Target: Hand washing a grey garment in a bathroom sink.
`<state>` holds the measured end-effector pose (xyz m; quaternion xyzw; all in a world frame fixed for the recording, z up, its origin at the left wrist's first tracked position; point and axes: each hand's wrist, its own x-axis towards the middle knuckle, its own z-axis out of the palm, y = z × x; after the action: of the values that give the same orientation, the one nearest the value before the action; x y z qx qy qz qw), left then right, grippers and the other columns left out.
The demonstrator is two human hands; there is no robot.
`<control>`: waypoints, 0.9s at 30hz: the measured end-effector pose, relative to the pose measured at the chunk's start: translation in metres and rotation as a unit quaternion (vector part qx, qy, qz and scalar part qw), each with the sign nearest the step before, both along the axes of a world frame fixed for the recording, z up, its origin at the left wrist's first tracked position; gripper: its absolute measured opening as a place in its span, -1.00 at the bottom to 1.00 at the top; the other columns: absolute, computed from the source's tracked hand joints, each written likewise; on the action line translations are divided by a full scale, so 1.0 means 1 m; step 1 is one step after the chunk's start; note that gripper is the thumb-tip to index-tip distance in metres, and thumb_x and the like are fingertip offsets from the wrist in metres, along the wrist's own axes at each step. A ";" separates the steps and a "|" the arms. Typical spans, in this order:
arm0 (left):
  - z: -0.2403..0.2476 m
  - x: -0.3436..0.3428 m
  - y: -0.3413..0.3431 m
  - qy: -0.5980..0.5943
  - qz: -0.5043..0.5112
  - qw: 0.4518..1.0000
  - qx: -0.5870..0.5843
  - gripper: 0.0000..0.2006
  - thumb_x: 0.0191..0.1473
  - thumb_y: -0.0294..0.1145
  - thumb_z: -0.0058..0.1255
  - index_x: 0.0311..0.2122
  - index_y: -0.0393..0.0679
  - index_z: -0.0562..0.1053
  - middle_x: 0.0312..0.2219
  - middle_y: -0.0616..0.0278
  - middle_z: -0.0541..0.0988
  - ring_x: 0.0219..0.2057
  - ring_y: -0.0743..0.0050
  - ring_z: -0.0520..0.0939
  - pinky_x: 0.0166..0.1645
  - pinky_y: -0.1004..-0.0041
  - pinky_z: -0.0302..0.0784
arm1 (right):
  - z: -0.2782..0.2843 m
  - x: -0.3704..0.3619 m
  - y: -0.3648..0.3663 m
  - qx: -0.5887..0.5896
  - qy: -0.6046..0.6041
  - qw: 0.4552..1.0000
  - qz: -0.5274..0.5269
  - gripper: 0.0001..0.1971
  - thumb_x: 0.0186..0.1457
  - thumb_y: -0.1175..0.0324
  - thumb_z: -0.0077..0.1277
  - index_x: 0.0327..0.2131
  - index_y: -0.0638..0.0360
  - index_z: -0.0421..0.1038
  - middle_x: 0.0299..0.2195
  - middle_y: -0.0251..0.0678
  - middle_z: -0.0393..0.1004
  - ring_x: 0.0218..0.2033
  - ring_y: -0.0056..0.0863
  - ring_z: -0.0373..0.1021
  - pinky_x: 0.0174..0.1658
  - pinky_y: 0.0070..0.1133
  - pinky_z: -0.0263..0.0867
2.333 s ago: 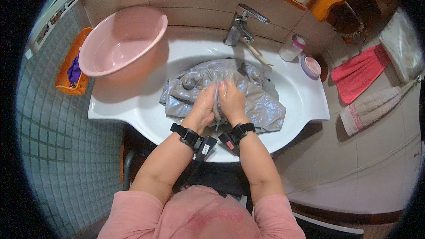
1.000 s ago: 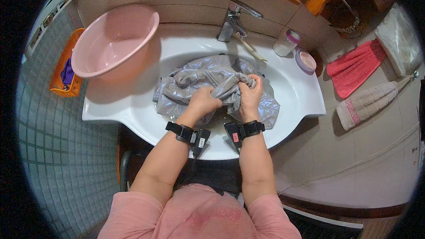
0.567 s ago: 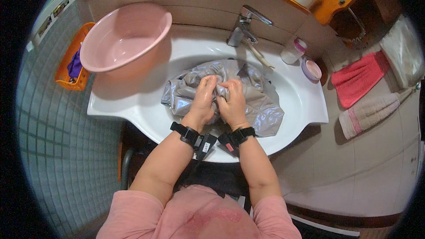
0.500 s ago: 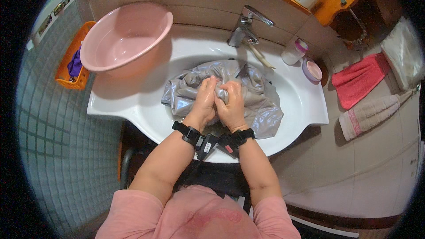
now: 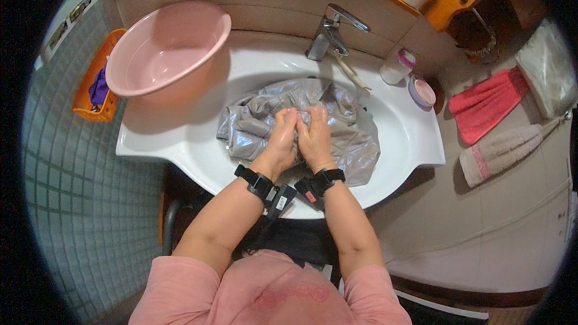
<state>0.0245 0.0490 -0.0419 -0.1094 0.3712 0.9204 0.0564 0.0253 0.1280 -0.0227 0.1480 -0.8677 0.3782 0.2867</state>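
A wet, shiny silvery grey cloth (image 5: pixel 355 147) lies bunched in the white washbasin (image 5: pixel 404 138); whether it is a garment I cannot tell. Both hands are at the middle of it, side by side with the fingertips pointing away from me. My left hand (image 5: pixel 280 144) is closed on a fold, its fingers partly hidden behind the thumb side. Close against it, my right hand (image 5: pixel 315 139) grips the same cloth, thumb toward the left hand. The faucet (image 5: pixel 328 36) stands behind the basin, and no running water shows.
A pink plastic tub (image 5: pixel 165 48) rests on the basin's left ledge, beside an orange basket (image 5: pixel 99 84). At the right rear are a lidded jar (image 5: pixel 397 67) and a small round dish (image 5: pixel 422 92). A red towel (image 5: pixel 487 105) and a beige towel (image 5: pixel 500 153) hang right.
My right hand's fingers have straightened and moved in closer beside the left. The fold that showed between my hands is now mostly covered. The whole view has shifted slightly.
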 end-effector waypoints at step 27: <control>0.028 -0.010 -0.032 0.096 -0.039 0.989 0.104 -0.69 0.03 -0.38 -0.07 -0.18 -0.10 0.09 -0.25 0.16 0.30 -0.27 0.47 0.37 -0.17 0.46 0.35 | 0.023 0.021 0.011 0.049 -0.021 0.998 0.030 -0.43 -0.16 0.22 0.12 -0.04 0.10 0.15 -0.07 -0.08 0.22 -0.02 -0.15 0.16 0.01 -0.32 0.07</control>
<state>0.0142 0.0168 -0.0138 0.0006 0.2815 0.9572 0.0669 0.0467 0.1395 0.0006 0.1804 -0.8861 0.3464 0.2495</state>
